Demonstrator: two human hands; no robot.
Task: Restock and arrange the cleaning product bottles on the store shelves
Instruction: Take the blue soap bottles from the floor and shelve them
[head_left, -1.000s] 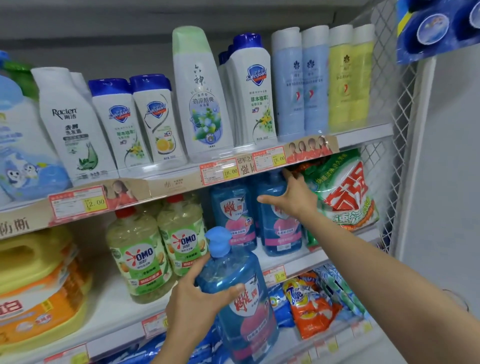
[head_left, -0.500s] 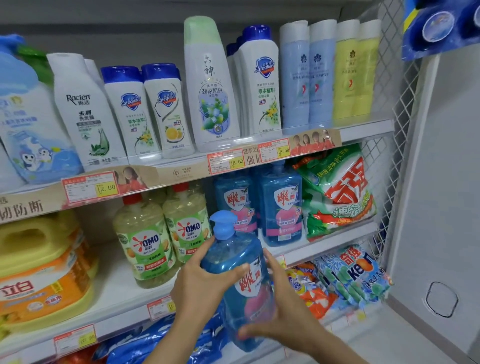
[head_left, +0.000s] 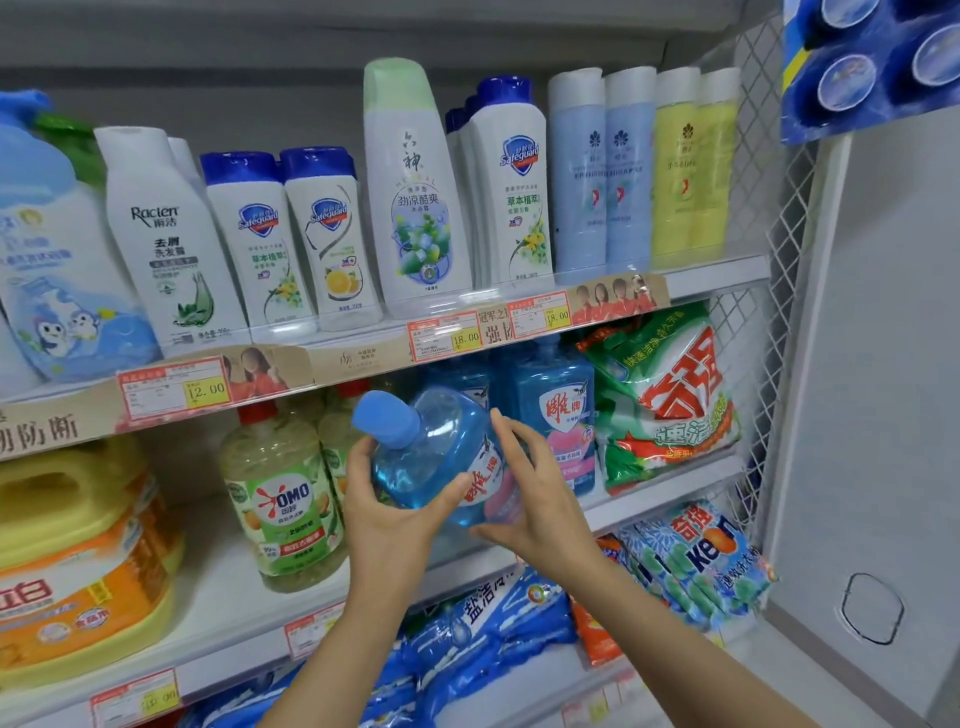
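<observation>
Both hands curl round the blue bottle (head_left: 441, 457), left hand (head_left: 384, 514) beneath its shoulder, right hand (head_left: 535, 499) on the label side. It is tilted, cap pointing up-left, above the middle shelf (head_left: 675, 480) front edge. Best to stand it upright, then slide it in beside the standing blue bottles (head_left: 556, 410).

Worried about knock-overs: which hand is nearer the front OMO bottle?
Left. The left hand sits right of the OMO bottle; the right hand is farther right, beyond the blue bottle.

I count three blue detergent bottles (head_left: 436, 457), two OMO bottles (head_left: 278, 499), two small Safeguard bottles (head_left: 249, 244), two pale blue bottles (head_left: 577, 176), two yellow bottles (head_left: 675, 171), one green powder bag (head_left: 670, 405) and one yellow jug (head_left: 62, 499).
</observation>
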